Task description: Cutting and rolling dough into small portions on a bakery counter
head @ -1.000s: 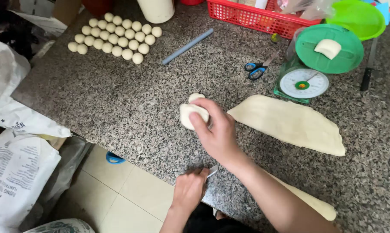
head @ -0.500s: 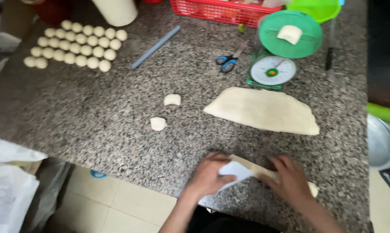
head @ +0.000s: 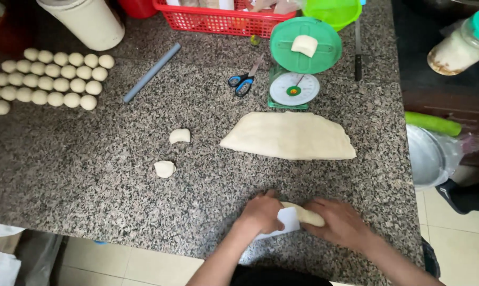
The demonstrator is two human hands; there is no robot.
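At the near edge of the granite counter, my left hand grips a white dough scraper set against a strip of dough. My right hand presses down on that strip's right part. Two small dough pieces lie apart to the left. A large flat slab of dough rests in the middle.
A green kitchen scale carries a dough lump. Rows of dough balls fill the far left. Blue scissors, a grey rolling stick, a red basket, a white container and a knife are at the back.
My right hand left a dough piece on the counter and came back to the strip at the near edge. My left hand now holds the scraper against the strip.
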